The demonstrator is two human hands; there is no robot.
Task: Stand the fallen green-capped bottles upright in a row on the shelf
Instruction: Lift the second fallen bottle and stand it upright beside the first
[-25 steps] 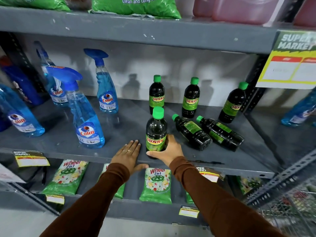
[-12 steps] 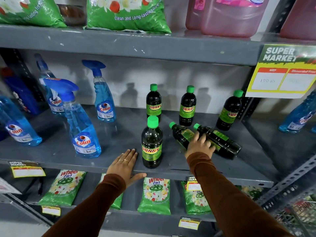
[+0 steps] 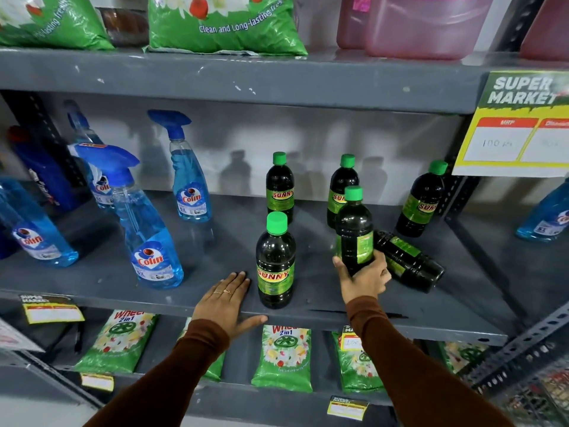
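Note:
On the grey middle shelf [image 3: 92, 278] stand dark bottles with green caps and "SUNNY" labels. One upright bottle [image 3: 275, 263] is near the front edge, just right of my left hand [image 3: 228, 300], which lies flat and open on the shelf. My right hand [image 3: 363, 277] grips the lower part of another bottle [image 3: 354, 232], held nearly upright above the shelf. One bottle [image 3: 406, 260] still lies on its side behind that hand. Three more stand upright at the back: left [image 3: 279, 188], middle [image 3: 341, 186], right [image 3: 421, 201].
Blue Colin spray bottles [image 3: 144, 223] fill the shelf's left half. Green detergent packets [image 3: 284, 359] lie on the shelf below. Green bags [image 3: 224, 26] and pink jugs [image 3: 409, 23] sit on the shelf above. A yellow price sign [image 3: 514, 127] hangs at the right.
My right hand left the front upright bottle, reached right to a fallen bottle, gripped it and raised it nearly upright. My left hand stayed flat on the shelf.

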